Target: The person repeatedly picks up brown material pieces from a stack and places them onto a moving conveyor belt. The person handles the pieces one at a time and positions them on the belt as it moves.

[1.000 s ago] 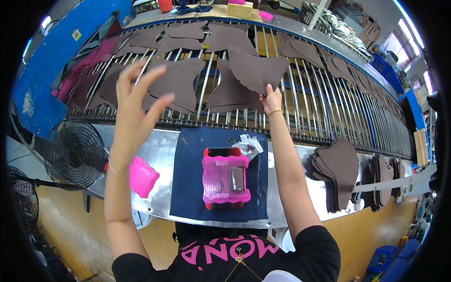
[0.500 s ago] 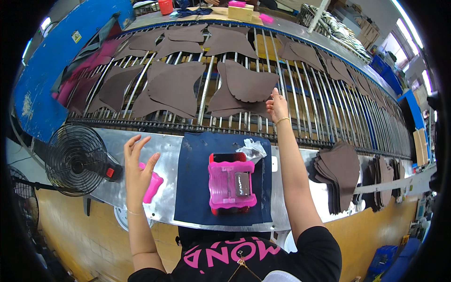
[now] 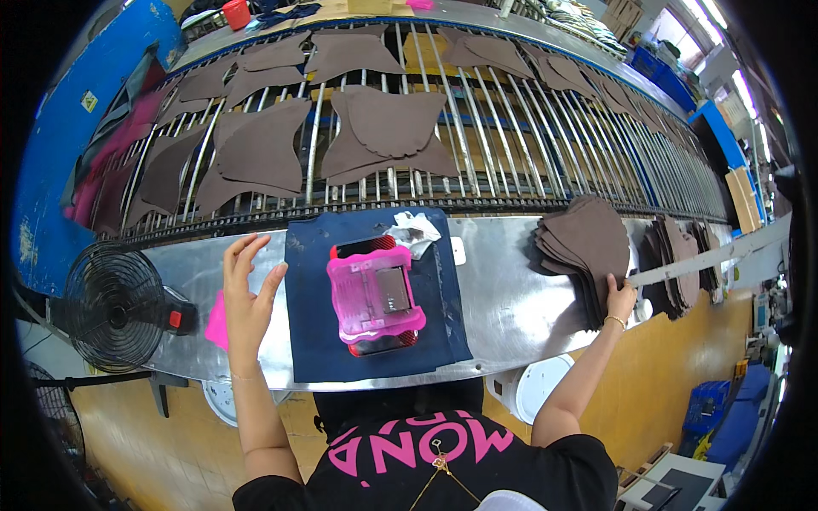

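At the right end of the bench, my right hand (image 3: pixel 620 300) is at the near edge of a stack of brown cut pieces (image 3: pixel 588 234), its fingers closed on the edge of the top piece. How many layers it pinches is hidden. My left hand (image 3: pixel 247 298) is raised over the metal bench, fingers apart, holding nothing. Between my hands a pink plastic holder (image 3: pixel 356 294) with a small dark block (image 3: pixel 393 289) sits on a red and black base. That base rests on a dark blue sheet (image 3: pixel 319 358), beside a crumpled white wrapper (image 3: pixel 416 232).
Beyond the bench, a conveyor of metal rods (image 3: pixel 503 145) carries brown pieces (image 3: pixel 388 128), some overlapped in pairs. A black fan (image 3: pixel 115 307) stands at the left, near a pink item (image 3: pixel 217 322). More brown stacks (image 3: pixel 677 264) lie far right, by a pale bar (image 3: pixel 707 255).
My right hand has moved from the overlapped pieces on the conveyor down to the stack at the right. My left hand stays raised and open. The view has shifted to the right.
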Demonstrator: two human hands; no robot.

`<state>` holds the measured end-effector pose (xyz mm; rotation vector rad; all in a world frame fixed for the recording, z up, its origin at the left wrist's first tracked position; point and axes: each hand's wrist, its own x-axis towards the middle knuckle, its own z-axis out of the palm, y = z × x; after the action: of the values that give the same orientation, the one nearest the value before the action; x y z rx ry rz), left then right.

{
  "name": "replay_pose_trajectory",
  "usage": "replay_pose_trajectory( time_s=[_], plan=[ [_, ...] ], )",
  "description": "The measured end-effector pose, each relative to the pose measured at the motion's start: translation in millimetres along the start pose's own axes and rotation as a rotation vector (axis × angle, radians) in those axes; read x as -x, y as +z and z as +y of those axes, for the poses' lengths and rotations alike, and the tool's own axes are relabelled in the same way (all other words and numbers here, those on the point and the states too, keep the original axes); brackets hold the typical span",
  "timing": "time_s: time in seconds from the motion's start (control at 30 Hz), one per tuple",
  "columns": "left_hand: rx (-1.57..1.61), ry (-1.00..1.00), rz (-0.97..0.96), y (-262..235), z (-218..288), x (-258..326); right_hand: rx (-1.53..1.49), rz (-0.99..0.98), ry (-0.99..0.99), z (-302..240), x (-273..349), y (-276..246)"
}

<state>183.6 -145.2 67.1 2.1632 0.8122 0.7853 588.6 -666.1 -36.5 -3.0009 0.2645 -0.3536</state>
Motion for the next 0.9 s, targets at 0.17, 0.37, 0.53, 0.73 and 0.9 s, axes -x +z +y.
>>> replay_pose_trajectory(
  time_s=[0.17,0.37,0.53,0.73,0.9],
  plan=[
    [-0.012,0.048,-0.007,7,11,2,0.062,-0.028,0.150,-16,15,-15],
    [-0.017,0.033,-0.002,3,7,10,0.123,0.007,0.193,-22,12,-21],
    [-0.019,0.013,-0.011,2,4,14,0.089,0.119,0.008,-1,-3,-6],
    [-0.024,0.046,-0.004,2,3,16,0.067,-0.120,0.092,-27,15,-38],
    [0.002,0.028,-0.037,4,2,15,-0.219,0.010,-0.160,-12,27,-37]
  ],
)
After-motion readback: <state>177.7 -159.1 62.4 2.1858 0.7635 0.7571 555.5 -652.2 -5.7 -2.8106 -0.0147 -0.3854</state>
